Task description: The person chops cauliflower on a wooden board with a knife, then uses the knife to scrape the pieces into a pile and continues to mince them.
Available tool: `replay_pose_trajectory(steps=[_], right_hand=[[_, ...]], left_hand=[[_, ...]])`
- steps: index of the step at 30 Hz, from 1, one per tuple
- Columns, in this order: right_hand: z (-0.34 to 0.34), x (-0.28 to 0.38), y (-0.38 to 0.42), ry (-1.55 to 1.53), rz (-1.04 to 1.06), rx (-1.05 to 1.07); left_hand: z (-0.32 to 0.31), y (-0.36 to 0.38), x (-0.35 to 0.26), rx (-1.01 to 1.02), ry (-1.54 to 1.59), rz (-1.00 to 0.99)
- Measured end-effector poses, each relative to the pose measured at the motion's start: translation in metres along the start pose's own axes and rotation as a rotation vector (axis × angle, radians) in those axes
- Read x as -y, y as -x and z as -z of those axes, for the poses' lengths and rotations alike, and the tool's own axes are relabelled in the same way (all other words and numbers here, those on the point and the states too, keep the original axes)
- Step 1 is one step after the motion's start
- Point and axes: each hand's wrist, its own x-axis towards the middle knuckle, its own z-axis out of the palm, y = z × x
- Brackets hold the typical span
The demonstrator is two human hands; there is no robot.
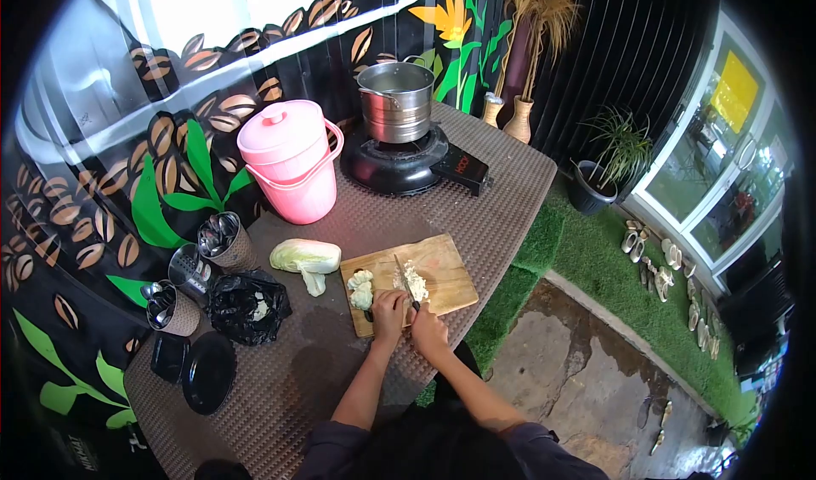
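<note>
My right hand (429, 330) is closed round the handle of a knife (402, 274), its blade pointing away from me over the wooden cutting board (459, 289). Close beside it, my left hand (390, 312) has its fingers curled down on the board next to the blade; what lies under them is hidden. Finely chopped pale vegetable (416, 283) is heaped just right of the blade. Larger pale green-white vegetable pieces (360, 289) sit at the board's left edge. Left of the board, a napa cabbage (306, 255) lies on the woven-pattern table (365, 225).
Behind the board stand a pink lidded bucket (293, 170) and a black burner (395, 165) carrying a metal pot (396, 106). To the left are a black plastic bag (246, 310), cutlery holders (225, 244) and a black plate (209, 374). The table edge (510, 267) runs along the right.
</note>
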Motion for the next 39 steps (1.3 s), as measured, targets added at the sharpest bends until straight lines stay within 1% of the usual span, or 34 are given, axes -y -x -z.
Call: replay_pose_trajectory(steps=[1, 3, 4, 6, 7, 9, 11, 13, 14, 15, 16, 17, 19, 20, 21, 22, 23, 25, 26, 28, 30, 31, 32, 33, 34, 36, 39], right_hand=[[-0.001, -0.003, -0.005, -0.001, 0.0, 0.002], [0.009, -0.01, -0.015, 0.014, 0.093, 0.034], [0.014, -0.011, -0.015, 0.015, 0.093, 0.031], [0.019, -0.012, -0.01, 0.032, 0.165, 0.044], [0.015, -0.01, -0.007, 0.033, 0.166, 0.044], [0.002, -0.003, 0.004, 0.009, 0.021, -0.015], [-0.001, 0.002, -0.001, -0.006, 0.016, -0.022], [-0.006, -0.002, -0.007, -0.025, 0.005, -0.019], [-0.003, -0.006, -0.015, 0.008, 0.062, -0.012], [0.005, -0.005, -0.02, 0.042, 0.12, -0.007], [0.012, -0.005, -0.02, 0.041, 0.121, -0.007], [0.018, -0.007, -0.018, 0.063, 0.143, 0.025], [0.02, -0.005, -0.009, 0.087, 0.166, 0.057], [0.013, -0.003, 0.0, 0.071, 0.115, 0.022], [0.008, -0.001, 0.005, 0.056, 0.065, -0.013], [0.006, 0.002, 0.005, 0.057, 0.065, -0.011], [0.004, 0.003, 0.004, 0.041, 0.033, 0.014], [0.004, 0.002, -0.002, 0.023, 0.002, 0.043], [0.007, 0.0, -0.009, 0.029, 0.04, 0.05], [0.016, -0.004, -0.016, 0.033, 0.079, 0.049], [0.023, -0.008, -0.015, 0.133, 0.192, 0.039], [0.023, -0.006, -0.01, 0.133, 0.193, 0.041], [0.021, -0.005, -0.001, 0.1, 0.145, 0.035], [0.019, -0.002, 0.005, 0.068, 0.098, 0.029], [0.01, -0.003, 0.007, 0.069, 0.1, 0.029], [-0.004, -0.002, 0.01, 0.037, 0.055, -0.019], [0.001, -0.005, -0.003, 0.04, 0.082, -0.004]], left_hand=[[0.0, 0.001, 0.001, -0.003, 0.024, 0.002], [-0.001, 0.002, 0.004, -0.005, 0.039, 0.024], [-0.003, 0.001, 0.007, -0.016, 0.054, 0.051], [-0.003, 0.002, 0.008, -0.009, 0.051, 0.061], [-0.002, 0.002, 0.006, -0.003, 0.048, 0.07], [0.0, 0.004, 0.002, -0.001, 0.028, 0.057], [0.001, 0.001, -0.002, -0.008, 0.008, 0.044], [0.0, 0.004, 0.001, -0.042, -0.041, -0.02], [0.0, 0.006, 0.001, -0.041, -0.042, -0.022], [-0.002, 0.006, 0.0, -0.044, 0.035, 0.074], [-0.004, 0.007, -0.001, -0.047, 0.113, 0.173], [-0.005, 0.006, 0.0, -0.048, 0.111, 0.174], [-0.009, 0.004, 0.001, -0.108, 0.247, 0.21], [-0.009, 0.004, 0.002, -0.109, 0.248, 0.21], [-0.008, 0.005, 0.005, -0.081, 0.147, 0.162], [-0.007, 0.006, 0.008, -0.051, 0.044, 0.115], [-0.008, 0.006, 0.01, -0.051, 0.044, 0.117], [-0.009, 0.006, 0.013, -0.067, -0.003, -0.012], [-0.009, 0.008, 0.014, -0.062, -0.006, -0.012], [-0.007, 0.006, 0.009, -0.038, -0.01, 0.071], [-0.005, 0.006, 0.007, -0.057, -0.007, 0.043], [-0.004, 0.006, 0.008, -0.077, -0.004, 0.015], [-0.004, 0.006, 0.007, -0.079, -0.004, 0.016], [-0.004, 0.006, 0.008, -0.064, 0.034, 0.072], [-0.004, 0.006, 0.007, -0.049, 0.073, 0.128], [-0.003, 0.006, 0.006, -0.048, 0.066, 0.117], [-0.001, 0.006, 0.005, -0.05, 0.058, 0.088]])
